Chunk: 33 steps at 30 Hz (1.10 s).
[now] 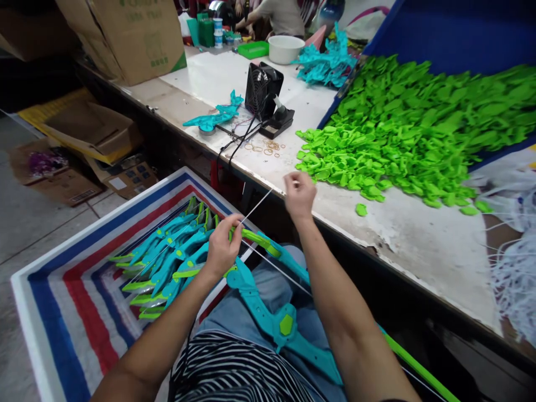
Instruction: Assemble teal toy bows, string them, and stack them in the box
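Beside the table (pixel 422 245), left hand (pixel 224 244) and right hand (pixel 300 195) pinch taut string (pixel 256 206); slackening could lose it.

- We count two hands (pixel 300 196).
- We see one turquoise bow (pixel 258 299) on the lap (pixel 228 314).
- We find one black fan (pixel 263 92), one white basin (pixel 286 52), one green tray (pixel 253 50).
- We cannot number the overlapping stacked bows (pixel 162 273) or heaped green pieces (pixel 402 134).

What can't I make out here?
In the head view:
Right hand: blurred; its grip on the white string is unclear.
Nearest turquoise bow: partly hidden behind the right forearm.
White cords: cut off by the right edge.
Background person: cut off by the top edge.
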Available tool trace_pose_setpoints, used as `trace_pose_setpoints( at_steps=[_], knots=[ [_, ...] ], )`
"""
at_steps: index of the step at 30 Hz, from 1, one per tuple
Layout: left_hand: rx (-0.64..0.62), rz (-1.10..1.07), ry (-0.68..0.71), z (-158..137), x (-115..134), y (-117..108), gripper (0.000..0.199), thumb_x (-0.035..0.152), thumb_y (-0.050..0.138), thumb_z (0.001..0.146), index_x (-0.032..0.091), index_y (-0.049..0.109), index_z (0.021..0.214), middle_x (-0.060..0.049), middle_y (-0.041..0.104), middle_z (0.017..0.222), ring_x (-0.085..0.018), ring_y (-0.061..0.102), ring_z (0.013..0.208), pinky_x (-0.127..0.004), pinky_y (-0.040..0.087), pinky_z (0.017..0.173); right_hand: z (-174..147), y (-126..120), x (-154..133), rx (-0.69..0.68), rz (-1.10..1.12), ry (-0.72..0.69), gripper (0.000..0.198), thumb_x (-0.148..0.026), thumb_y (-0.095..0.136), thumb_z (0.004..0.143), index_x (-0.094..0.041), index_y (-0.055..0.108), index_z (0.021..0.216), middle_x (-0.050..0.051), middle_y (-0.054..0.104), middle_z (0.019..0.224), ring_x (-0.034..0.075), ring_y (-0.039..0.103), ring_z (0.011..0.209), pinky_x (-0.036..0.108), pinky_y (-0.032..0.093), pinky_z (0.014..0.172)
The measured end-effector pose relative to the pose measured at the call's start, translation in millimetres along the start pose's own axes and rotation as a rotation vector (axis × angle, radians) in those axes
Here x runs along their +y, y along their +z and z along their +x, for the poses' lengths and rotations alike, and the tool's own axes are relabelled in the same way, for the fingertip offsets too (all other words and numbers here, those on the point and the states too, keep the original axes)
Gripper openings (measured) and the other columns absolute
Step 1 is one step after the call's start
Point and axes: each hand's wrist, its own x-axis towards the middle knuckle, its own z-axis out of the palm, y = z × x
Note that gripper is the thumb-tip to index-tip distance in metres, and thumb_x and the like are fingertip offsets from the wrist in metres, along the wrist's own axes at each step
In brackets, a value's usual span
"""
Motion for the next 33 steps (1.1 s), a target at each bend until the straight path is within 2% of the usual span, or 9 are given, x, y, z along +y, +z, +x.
trace_pose_setpoints(
  at_steps=[3, 6, 9, 13, 15, 18, 21, 27, 33],
  knots=[
    [-0.115, -0.146, -0.067, 5, 2, -3, 0.016, 0.028, 0.057, 0.08, 0.019, 0.07, 0.08, -0.005, 0.067, 0.081, -0.018, 0.06, 0.083, -0.031, 0.045, 0.081, -9, 1, -17, 0.088, 0.047, 0.024, 0.013, -0.022, 0.05, 0.087, -0.018, 0.052, 0.074, 0.003, 0.054, 0.074, 0.015, 0.052, 0.074, 0.029, 0.043, 0.067],
    [-0.137, -0.453, -0.396, 18, 0, -9, 0.029, 0.044, 0.061, 0.076, 0.016, 0.071, 0.076, -0.006, 0.068, 0.08, -0.019, 0.061, 0.082, -0.033, 0.046, 0.081, -54, 14, -54, -0.186, 0.184, -0.22, 0.012, -0.02, 0.052, 0.087, -0.019, 0.055, 0.076, 0.003, 0.058, 0.082, 0.017, 0.056, 0.09, 0.033, 0.046, 0.082],
    [-0.059, -0.539, -0.58, 28, -3, -16, 0.031, 0.046, 0.069, 0.065, 0.015, 0.069, 0.07, -0.007, 0.068, 0.078, -0.02, 0.062, 0.08, -0.034, 0.046, 0.08, -97, 27, -74, -0.298, 0.271, -0.247, 0.011, -0.017, 0.052, 0.088, -0.02, 0.056, 0.078, 0.004, 0.057, 0.088, 0.018, 0.055, 0.096, 0.036, 0.047, 0.085],
    [0.085, -0.099, -0.319, 26, 0, -27, 0.014, 0.03, 0.067, 0.065, 0.018, 0.065, 0.058, -0.006, 0.067, 0.084, -0.02, 0.06, 0.088, -0.034, 0.045, 0.086, -113, 36, -67, -0.27, 0.285, -0.076, 0.011, -0.019, 0.053, 0.087, -0.02, 0.058, 0.077, 0.004, 0.054, 0.088, 0.017, 0.056, 0.087, 0.034, 0.049, 0.078],
    [0.101, -0.002, -0.233, 22, 4, -30, 0.011, 0.028, 0.062, 0.07, 0.019, 0.065, 0.064, -0.004, 0.066, 0.077, -0.017, 0.061, 0.079, -0.031, 0.047, 0.077, -111, 38, -63, -0.24, 0.305, -0.041, 0.01, -0.019, 0.055, 0.086, -0.019, 0.058, 0.076, 0.003, 0.053, 0.085, 0.015, 0.055, 0.083, 0.032, 0.049, 0.075],
    [0.06, -0.21, -0.376, 18, 9, -30, 0.018, 0.034, 0.062, 0.073, 0.017, 0.065, 0.075, 0.0, 0.06, 0.056, -0.012, 0.054, 0.05, -0.023, 0.041, 0.048, -107, 41, -64, -0.178, 0.337, 0.024, 0.01, -0.019, 0.056, 0.084, -0.019, 0.06, 0.076, 0.003, 0.053, 0.085, 0.014, 0.055, 0.081, 0.029, 0.049, 0.071],
    [-0.008, -0.424, -0.541, 21, 12, -29, 0.029, 0.041, 0.07, 0.063, 0.013, 0.065, 0.072, 0.001, 0.057, 0.048, -0.01, 0.048, 0.039, -0.019, 0.029, 0.034, -105, 42, -68, -0.123, 0.348, 0.1, 0.009, -0.021, 0.057, 0.084, -0.019, 0.062, 0.076, 0.003, 0.054, 0.087, 0.014, 0.055, 0.08, 0.028, 0.05, 0.068],
    [-0.152, -0.442, -0.596, 29, 16, -37, 0.03, 0.037, 0.078, 0.052, 0.012, 0.066, 0.064, -0.003, 0.062, 0.054, -0.011, 0.056, 0.045, -0.02, 0.041, 0.038, -103, 43, -71, -0.126, 0.358, 0.074, 0.014, -0.021, 0.054, 0.086, -0.02, 0.068, 0.083, 0.004, 0.056, 0.088, 0.015, 0.056, 0.083, 0.03, 0.051, 0.074],
    [-0.043, -0.488, -0.649, 29, 16, -29, 0.021, 0.03, 0.072, 0.054, 0.014, 0.06, 0.058, 0.001, 0.057, 0.049, -0.01, 0.055, 0.046, -0.02, 0.044, 0.042, -107, 43, -67, -0.218, 0.314, 0.012, 0.024, -0.022, 0.049, 0.09, -0.023, 0.067, 0.106, 0.006, 0.06, 0.098, 0.016, 0.059, 0.092, 0.03, 0.051, 0.08]
  ],
)
